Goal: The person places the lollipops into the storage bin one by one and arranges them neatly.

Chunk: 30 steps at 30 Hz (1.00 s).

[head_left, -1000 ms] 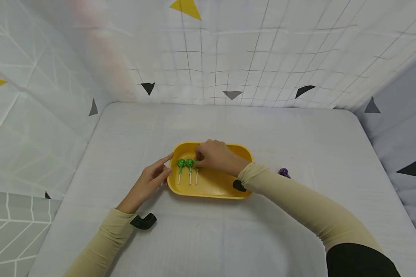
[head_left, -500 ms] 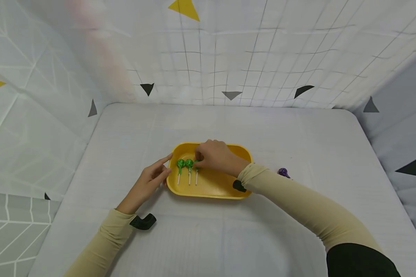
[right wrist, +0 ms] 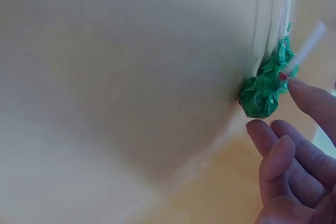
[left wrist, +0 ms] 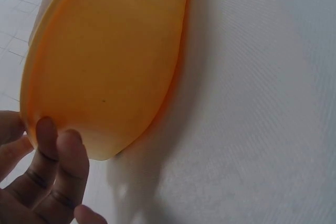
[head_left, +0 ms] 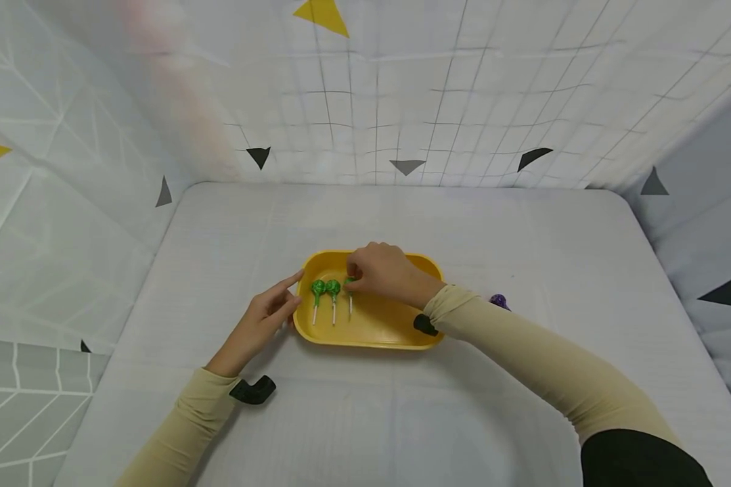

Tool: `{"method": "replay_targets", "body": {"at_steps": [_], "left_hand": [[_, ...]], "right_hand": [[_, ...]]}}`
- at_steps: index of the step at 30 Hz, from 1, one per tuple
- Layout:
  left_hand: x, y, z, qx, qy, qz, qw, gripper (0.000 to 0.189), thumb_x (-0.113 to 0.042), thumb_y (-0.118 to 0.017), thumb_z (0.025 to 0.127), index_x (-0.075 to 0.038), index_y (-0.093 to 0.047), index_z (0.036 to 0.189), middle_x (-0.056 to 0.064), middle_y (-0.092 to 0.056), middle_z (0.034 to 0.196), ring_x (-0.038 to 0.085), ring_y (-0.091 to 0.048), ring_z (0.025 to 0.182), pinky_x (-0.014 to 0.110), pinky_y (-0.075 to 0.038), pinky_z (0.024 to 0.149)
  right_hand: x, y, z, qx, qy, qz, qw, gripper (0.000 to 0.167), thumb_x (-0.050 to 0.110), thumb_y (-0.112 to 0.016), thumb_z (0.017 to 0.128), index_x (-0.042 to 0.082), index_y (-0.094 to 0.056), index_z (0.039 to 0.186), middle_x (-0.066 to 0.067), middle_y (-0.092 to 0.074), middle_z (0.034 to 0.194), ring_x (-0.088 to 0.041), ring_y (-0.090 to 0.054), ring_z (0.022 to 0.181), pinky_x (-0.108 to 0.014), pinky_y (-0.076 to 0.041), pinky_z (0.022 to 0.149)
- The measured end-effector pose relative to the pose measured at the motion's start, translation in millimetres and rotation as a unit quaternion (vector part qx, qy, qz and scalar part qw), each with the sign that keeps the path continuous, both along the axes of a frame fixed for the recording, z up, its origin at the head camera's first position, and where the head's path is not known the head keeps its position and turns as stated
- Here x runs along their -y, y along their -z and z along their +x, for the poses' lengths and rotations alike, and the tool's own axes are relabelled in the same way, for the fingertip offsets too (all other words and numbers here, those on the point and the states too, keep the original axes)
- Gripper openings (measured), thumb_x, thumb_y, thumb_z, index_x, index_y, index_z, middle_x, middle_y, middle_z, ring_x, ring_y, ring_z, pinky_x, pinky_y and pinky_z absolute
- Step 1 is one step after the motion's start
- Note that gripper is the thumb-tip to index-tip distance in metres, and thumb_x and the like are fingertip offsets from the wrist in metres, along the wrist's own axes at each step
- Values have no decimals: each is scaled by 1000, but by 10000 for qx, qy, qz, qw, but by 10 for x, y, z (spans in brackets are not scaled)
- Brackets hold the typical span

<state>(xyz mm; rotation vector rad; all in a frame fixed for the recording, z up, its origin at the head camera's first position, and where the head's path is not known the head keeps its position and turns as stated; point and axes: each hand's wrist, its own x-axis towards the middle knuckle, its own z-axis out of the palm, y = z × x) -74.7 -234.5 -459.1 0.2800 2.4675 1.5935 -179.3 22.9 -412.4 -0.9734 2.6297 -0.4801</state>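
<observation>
The yellow tray [head_left: 390, 331] sits mid-table. Along its left end lie two lollipops in green wrappers [head_left: 319, 287] [head_left: 333, 288], white sticks pointing toward me. My right hand [head_left: 385, 274] reaches into the tray and pinches a third green lollipop [right wrist: 260, 97] between thumb and fingertips; in the head view its top is partly hidden by the fingers. The right wrist view shows its stick blurred and slanting. My left hand [head_left: 269, 314] touches the tray's left end, fingers extended along the rim. In the left wrist view its fingertips [left wrist: 71, 140] rest against the tray's outer wall.
A purple-wrapped lollipop [head_left: 498, 301] lies on the white-covered table [head_left: 317, 419] right of the tray, partly hidden behind the right sleeve [head_left: 524, 345]. Patterned cloth walls [head_left: 475, 88] rise at the back and sides.
My right hand has shifted slightly to the right with the third green lollipop, widening its gap from the other two. The left hand and tray stay in place.
</observation>
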Motion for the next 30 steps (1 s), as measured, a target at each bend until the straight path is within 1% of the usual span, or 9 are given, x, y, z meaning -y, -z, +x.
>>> {"method": "replay_targets", "body": {"at_steps": [6,11,13,15,18,23,27,30], "left_hand": [[0,-6,6,9,-12,-24,10000,52,-26,-55,109,-19,-42,160,14,-63,89,35,-60,75,32,-52,67],[1,-5,2,-35,10,-13,10000,53,-25,-55,109,-17,-41,160,15,-63,90,36,-60,75,32,-52,67],[-1,-5,1,-28,6,-10,10000,53,-25,-55,109,-17,-41,160,16,-63,90,36,-60,75,32,-52,67],[-3,-6,0,-21,1,-10,10000,53,-24,-55,109,-17,-42,160,16,-63,90,36,-60,75,32,-52,67],[-5,-8,-3,-16,-1,-2,10000,52,-23,-55,109,-17,-42,159,14,-63,89,35,-60,75,32,-53,67],[-1,-2,-11,-71,21,23,10000,52,-21,-55,109,-15,-43,159,12,-62,87,34,-60,73,32,-53,66],[4,4,-14,-51,25,15,10000,52,-19,-56,109,-14,-43,159,13,-62,87,33,-60,73,32,-52,66],[7,4,-12,-25,38,17,10000,52,-19,-56,109,-13,-42,159,13,-62,88,32,-60,73,31,-52,67]], "right_hand": [[-6,18,-7,124,9,75,9999,22,38,-81,91,17,-75,91,4,-74,89,-12,-65,75,-29,-54,65],[-1,53,-11,208,-10,139,9997,25,36,-80,92,15,-77,104,2,-77,96,-13,-70,82,-29,-58,71],[5,64,-11,264,-17,158,9995,26,35,-80,92,15,-78,107,1,-78,99,-13,-71,85,-30,-59,73],[12,75,-15,323,-24,140,9994,23,34,-80,92,15,-79,105,1,-79,99,-12,-72,85,-29,-59,74],[26,97,-22,425,-23,76,9991,20,34,-80,92,15,-79,100,2,-78,96,-11,-70,81,-28,-58,73],[45,134,-33,522,-40,-48,9986,20,34,-80,92,15,-78,97,2,-77,92,-10,-67,76,-26,-57,71],[49,148,-31,539,-90,-158,9984,21,34,-81,91,14,-78,97,1,-78,93,-10,-69,79,-26,-57,73],[50,143,-23,594,-96,-189,9980,23,34,-81,91,14,-78,100,0,-78,97,-12,-71,84,-29,-59,78]]}}
